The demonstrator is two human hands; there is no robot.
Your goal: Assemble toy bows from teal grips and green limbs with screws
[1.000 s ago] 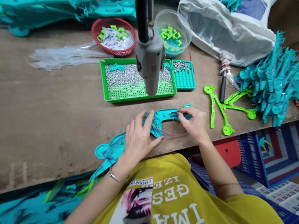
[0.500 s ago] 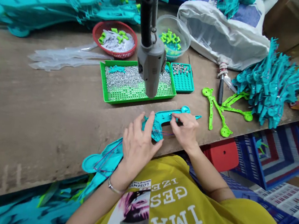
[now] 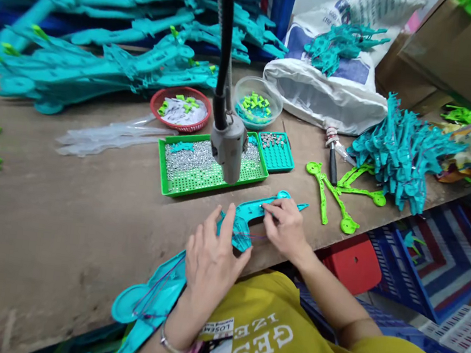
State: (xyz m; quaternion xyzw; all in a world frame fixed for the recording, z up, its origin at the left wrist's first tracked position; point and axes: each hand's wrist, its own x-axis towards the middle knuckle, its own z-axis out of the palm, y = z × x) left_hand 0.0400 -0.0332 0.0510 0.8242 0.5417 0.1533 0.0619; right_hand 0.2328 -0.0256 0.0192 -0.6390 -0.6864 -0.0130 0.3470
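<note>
A teal plastic shell (image 3: 253, 208), curved with a round end, lies on the table near its front edge. My left hand (image 3: 213, 254) is laid across its near end, thumb and spread fingers on either side, keeping hold of it. With thumb and index finger together, my right hand (image 3: 285, 225) pinches a tiny metal piece, seemingly a screw, against the shell's inner face. Thin red and purple wires run below the shell between my hands. Another wired teal part (image 3: 152, 298) lies beneath my left forearm. Above the shell hangs a grey electric screwdriver (image 3: 228, 150) on a black cord.
A green tray (image 3: 210, 188) of small silver screws stands behind the shell, beside a teal tray (image 3: 277, 164). Further back are a red basket (image 3: 177, 126), a clear bowl (image 3: 277, 104) and a white sack (image 3: 324, 84). Teal parts (image 3: 405, 151) and lime-green pieces (image 3: 336, 197) lie right.
The camera has tilted up, so the table and hands appear lower and more of the back shows. Both hands stay at about the same places on the shell.
</note>
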